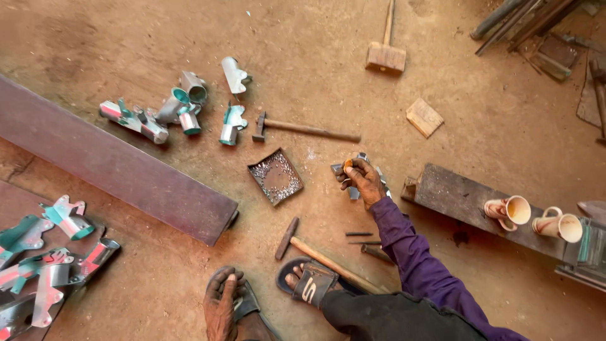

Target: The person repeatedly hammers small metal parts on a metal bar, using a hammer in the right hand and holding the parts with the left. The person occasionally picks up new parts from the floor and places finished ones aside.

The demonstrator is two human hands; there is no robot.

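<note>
The right hand (pixel 363 179), fingers curled onto the grey folded sheet-metal piece (pixel 358 173) just right of the square metal tray of rivets (pixel 275 176), should press it flat so it cannot slip; the left hand is unseen.

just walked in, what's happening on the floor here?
A person sits on a dirt floor. The right hand, in a purple sleeve, grips a small sheet-metal piece on the ground. The left hand rests near a sandalled foot. Beside the work lie a tray of rivets, a hammer, a second hammer and a wooden mallet. Finished metal mugs lie at upper left.
</note>
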